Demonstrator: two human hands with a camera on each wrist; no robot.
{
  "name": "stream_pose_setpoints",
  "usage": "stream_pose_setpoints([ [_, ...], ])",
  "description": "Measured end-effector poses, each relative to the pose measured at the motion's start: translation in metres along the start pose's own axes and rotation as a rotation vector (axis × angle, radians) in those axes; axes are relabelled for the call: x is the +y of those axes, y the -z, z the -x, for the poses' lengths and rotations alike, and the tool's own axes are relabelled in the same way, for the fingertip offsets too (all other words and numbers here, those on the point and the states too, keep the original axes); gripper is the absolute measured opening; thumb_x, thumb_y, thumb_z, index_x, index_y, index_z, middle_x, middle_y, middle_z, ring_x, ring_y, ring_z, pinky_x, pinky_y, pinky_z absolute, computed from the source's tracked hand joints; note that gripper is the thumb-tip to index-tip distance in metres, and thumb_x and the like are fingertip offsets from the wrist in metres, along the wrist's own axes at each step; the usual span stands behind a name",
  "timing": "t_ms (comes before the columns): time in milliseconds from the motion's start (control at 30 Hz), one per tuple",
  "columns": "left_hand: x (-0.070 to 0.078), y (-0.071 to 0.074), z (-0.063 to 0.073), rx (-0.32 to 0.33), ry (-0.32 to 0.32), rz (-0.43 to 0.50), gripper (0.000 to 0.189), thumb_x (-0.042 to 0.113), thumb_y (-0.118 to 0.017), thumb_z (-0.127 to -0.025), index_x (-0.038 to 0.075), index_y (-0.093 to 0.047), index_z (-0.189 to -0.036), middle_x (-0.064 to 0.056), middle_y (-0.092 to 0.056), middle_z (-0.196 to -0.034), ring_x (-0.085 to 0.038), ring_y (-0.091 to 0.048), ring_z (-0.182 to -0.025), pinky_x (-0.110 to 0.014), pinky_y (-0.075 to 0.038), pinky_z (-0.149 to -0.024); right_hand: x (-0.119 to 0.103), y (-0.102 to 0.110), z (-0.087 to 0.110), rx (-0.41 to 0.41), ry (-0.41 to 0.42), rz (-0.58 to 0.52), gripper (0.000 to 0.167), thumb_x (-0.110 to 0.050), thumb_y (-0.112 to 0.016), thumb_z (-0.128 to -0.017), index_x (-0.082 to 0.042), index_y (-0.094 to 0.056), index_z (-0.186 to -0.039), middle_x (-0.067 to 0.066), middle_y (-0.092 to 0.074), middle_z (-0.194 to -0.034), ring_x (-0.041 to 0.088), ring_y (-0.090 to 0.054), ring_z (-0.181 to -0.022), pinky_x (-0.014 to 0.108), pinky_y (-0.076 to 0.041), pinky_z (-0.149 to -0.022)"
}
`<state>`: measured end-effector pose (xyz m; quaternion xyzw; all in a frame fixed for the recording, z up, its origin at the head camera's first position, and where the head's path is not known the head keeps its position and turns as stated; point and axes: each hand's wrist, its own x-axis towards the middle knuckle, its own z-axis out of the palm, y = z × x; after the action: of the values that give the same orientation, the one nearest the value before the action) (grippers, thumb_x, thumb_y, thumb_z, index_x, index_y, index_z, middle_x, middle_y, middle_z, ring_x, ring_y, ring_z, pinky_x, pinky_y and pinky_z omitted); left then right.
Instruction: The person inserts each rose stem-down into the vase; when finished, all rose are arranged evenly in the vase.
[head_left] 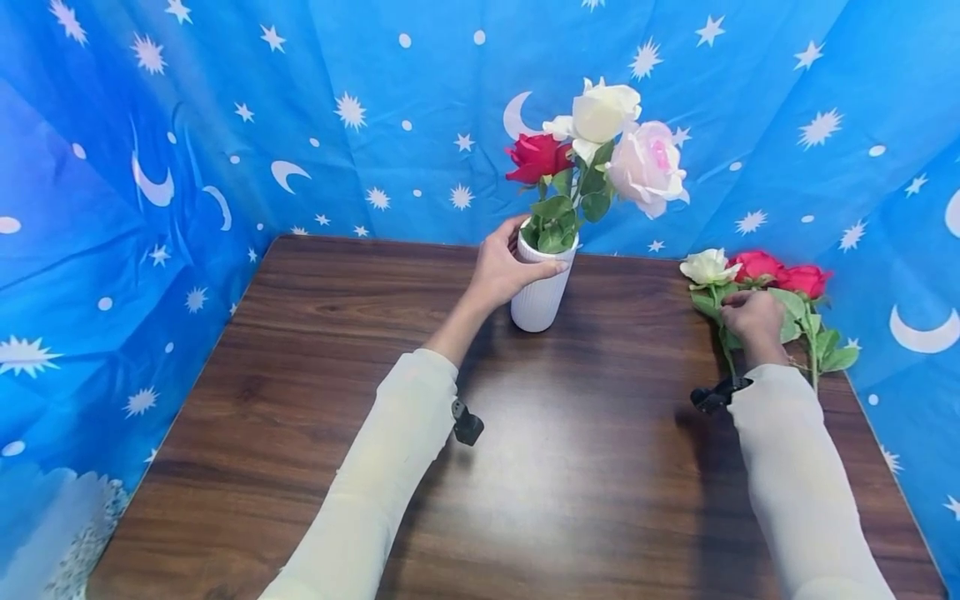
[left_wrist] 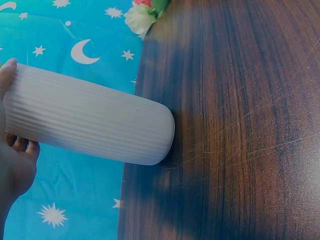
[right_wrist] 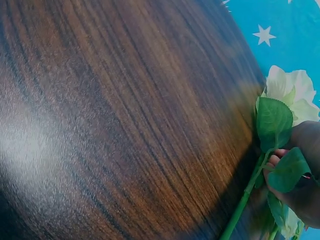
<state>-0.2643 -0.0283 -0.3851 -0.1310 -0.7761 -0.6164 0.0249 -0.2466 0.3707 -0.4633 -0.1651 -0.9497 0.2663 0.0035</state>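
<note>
A white ribbed vase (head_left: 538, 298) stands at the back middle of the table, tilted slightly. My left hand (head_left: 501, 268) grips it just below the rim, thumb across the front. The vase holds a red rose (head_left: 538, 158), a white rose (head_left: 602, 112) and a pale pink rose (head_left: 649, 169). At the back right my right hand (head_left: 756, 320) pinches the green stem (right_wrist: 244, 200) of a white rose (head_left: 708, 267) below its bloom. Leaves partly cover the fingertips in the right wrist view. Two red roses (head_left: 804, 281) lie beside that hand.
The brown wooden table (head_left: 315, 400) meets a blue cloth backdrop (head_left: 405, 100) with white stars and moons at its back and sides. A patch of lacy white fabric (head_left: 82, 533) shows at the lower left. Small black cameras sit on both wrists.
</note>
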Motion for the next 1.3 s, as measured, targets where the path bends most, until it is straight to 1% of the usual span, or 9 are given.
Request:
stream_pose_setpoints([
  [167,0.000,0.000,0.000,0.006,0.006,0.007,0.083,0.022,-0.091,-0.074,0.005,-0.052,-0.145,-0.012,-0.063,-0.140,-0.022,-0.063,-0.126,-0.035,-0.054,-0.108,-0.002,-0.002,-0.001,-0.010,0.036,0.048,0.039,-0.021,-0.056,-0.095,0.009,-0.066,-0.117,0.033,-0.063,-0.125,0.056,-0.048,-0.121,0.059,-0.041,-0.105],
  [500,0.004,0.002,-0.003,0.011,-0.015,0.002,0.082,0.022,-0.091,-0.074,0.004,-0.052,-0.144,-0.012,-0.063,-0.139,-0.022,-0.064,-0.124,-0.034,-0.055,-0.105,-0.005,0.006,-0.008,-0.074,-0.011,0.067,0.044,-0.023,-0.055,-0.093,0.009,-0.064,-0.122,0.035,-0.057,-0.131,0.057,-0.043,-0.126,0.061,-0.039,-0.107],
  [633,0.003,0.002,-0.003,0.005,-0.011,0.004,0.083,0.023,-0.091,-0.074,0.004,-0.052,-0.145,-0.012,-0.063,-0.139,-0.022,-0.064,-0.125,-0.034,-0.055,-0.106,-0.005,0.007,-0.007,-0.107,-0.028,0.057,0.046,-0.025,-0.053,-0.095,0.009,-0.062,-0.124,0.035,-0.054,-0.133,0.055,-0.043,-0.125,0.060,-0.042,-0.101],
  [800,0.002,0.001,-0.002,-0.001,0.002,0.002,0.084,0.024,-0.091,-0.074,0.005,-0.051,-0.146,-0.012,-0.062,-0.141,-0.022,-0.063,-0.126,-0.034,-0.054,-0.106,-0.002,0.009,-0.002,-0.121,0.002,0.046,0.046,-0.023,-0.048,-0.095,0.011,-0.062,-0.122,0.035,-0.056,-0.128,0.048,-0.050,-0.110,0.044,-0.047,-0.079],
  [933,0.001,0.000,-0.001,0.000,0.005,-0.006,0.084,0.024,-0.091,-0.074,0.005,-0.051,-0.146,-0.012,-0.062,-0.141,-0.022,-0.063,-0.126,-0.034,-0.055,-0.106,0.000,0.012,0.000,-0.136,0.057,0.056,0.048,-0.024,-0.045,-0.097,0.012,-0.062,-0.124,0.036,-0.057,-0.127,0.043,-0.055,-0.101,0.031,-0.044,-0.070],
  [1033,0.000,0.000,0.000,0.003,0.001,-0.005,0.084,0.024,-0.091,-0.074,0.005,-0.051,-0.145,-0.012,-0.063,-0.140,-0.022,-0.063,-0.126,-0.035,-0.054,-0.107,0.001,0.014,0.000,-0.171,0.060,0.022,0.048,-0.022,-0.044,-0.098,0.013,-0.060,-0.126,0.033,-0.060,-0.112,0.032,-0.055,-0.085,0.028,-0.043,-0.065],
  [1167,0.000,-0.002,0.001,0.004,0.009,-0.007,0.084,0.024,-0.091,-0.073,0.005,-0.052,-0.145,-0.011,-0.063,-0.140,-0.022,-0.063,-0.125,-0.035,-0.055,-0.106,0.001,0.018,-0.001,-0.249,0.005,-0.086,0.048,-0.013,-0.041,-0.095,0.013,-0.056,-0.132,0.003,-0.054,-0.072,0.012,-0.046,-0.064,0.026,-0.041,-0.058],
  [1233,0.000,-0.002,0.001,0.004,0.012,-0.005,0.084,0.024,-0.092,-0.073,0.006,-0.052,-0.145,-0.011,-0.063,-0.140,-0.022,-0.063,-0.125,-0.035,-0.055,-0.106,0.001,0.021,-0.002,-0.274,-0.019,-0.146,0.050,-0.009,-0.040,-0.093,0.014,-0.052,-0.136,-0.009,-0.044,-0.062,0.007,-0.042,-0.058,0.026,-0.040,-0.056],
  [1300,0.000,-0.002,0.000,0.004,0.007,0.000,0.084,0.024,-0.091,-0.073,0.005,-0.052,-0.145,-0.012,-0.063,-0.140,-0.022,-0.063,-0.125,-0.034,-0.055,-0.106,0.000,0.024,-0.003,-0.269,-0.020,-0.182,0.050,-0.007,-0.040,-0.094,0.014,-0.051,-0.137,-0.014,-0.043,-0.061,0.004,-0.040,-0.055,0.025,-0.040,-0.054],
])
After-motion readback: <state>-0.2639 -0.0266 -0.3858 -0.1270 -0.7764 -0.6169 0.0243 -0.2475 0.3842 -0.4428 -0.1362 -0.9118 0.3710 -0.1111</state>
